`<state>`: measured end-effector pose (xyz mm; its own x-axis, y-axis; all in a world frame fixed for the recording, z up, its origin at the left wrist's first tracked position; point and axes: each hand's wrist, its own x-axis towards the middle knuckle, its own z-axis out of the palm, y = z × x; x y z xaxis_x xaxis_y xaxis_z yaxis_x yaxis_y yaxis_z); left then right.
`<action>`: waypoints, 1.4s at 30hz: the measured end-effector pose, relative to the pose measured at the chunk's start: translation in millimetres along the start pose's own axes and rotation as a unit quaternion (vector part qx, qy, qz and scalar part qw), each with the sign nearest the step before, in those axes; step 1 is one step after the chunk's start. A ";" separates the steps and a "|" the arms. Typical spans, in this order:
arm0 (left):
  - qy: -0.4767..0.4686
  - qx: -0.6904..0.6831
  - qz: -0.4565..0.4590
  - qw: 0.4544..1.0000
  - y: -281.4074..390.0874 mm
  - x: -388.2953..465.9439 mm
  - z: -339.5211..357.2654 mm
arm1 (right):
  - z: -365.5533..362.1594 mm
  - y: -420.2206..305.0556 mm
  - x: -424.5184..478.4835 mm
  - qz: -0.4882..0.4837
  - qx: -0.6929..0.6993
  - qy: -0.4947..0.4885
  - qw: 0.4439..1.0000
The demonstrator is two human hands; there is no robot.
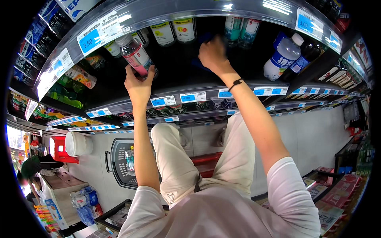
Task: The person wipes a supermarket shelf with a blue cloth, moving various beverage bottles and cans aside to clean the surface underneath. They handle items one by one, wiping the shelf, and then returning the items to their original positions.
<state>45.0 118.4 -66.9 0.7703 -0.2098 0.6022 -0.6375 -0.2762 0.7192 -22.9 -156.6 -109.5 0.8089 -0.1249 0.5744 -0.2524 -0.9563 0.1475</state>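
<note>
Around the lower part of a bottle with a pink-and-white label (138, 58), my left hand (138, 77) is closed; the bottle tilts on the dark shelf near a price-tagged edge (143, 101). My right hand (212, 55), blurred at the fingers, reaches into the same shelf, and whether it holds anything cannot be made out. Just right of it stand bottles with teal-and-white labels (233, 28). Between my hands, farther back, are bottles with yellow-and-white labels (186, 29). A clear bottle with a blue label (282, 58) leans at the right.
The upper shelf's edge (178, 9) arches over my hands. A grey shopping basket (119, 169) holding bottles lies on the floor to my left. Beyond it are a white bucket (79, 144) and a red plastic stool (59, 150). A person (32, 166) is at the far left.
</note>
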 end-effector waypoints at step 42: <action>-0.010 -0.007 0.018 1.000 8.4 0.9 8.5 | 9.5 23.6 0.7 0.088 -0.021 0.029 0.995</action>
<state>40.5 107.9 -63.2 0.7467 -0.2383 0.6210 -0.6651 -0.2545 0.7020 -23.2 -181.8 -113.3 0.7185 -0.2736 0.6395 -0.4106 -0.9089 0.0725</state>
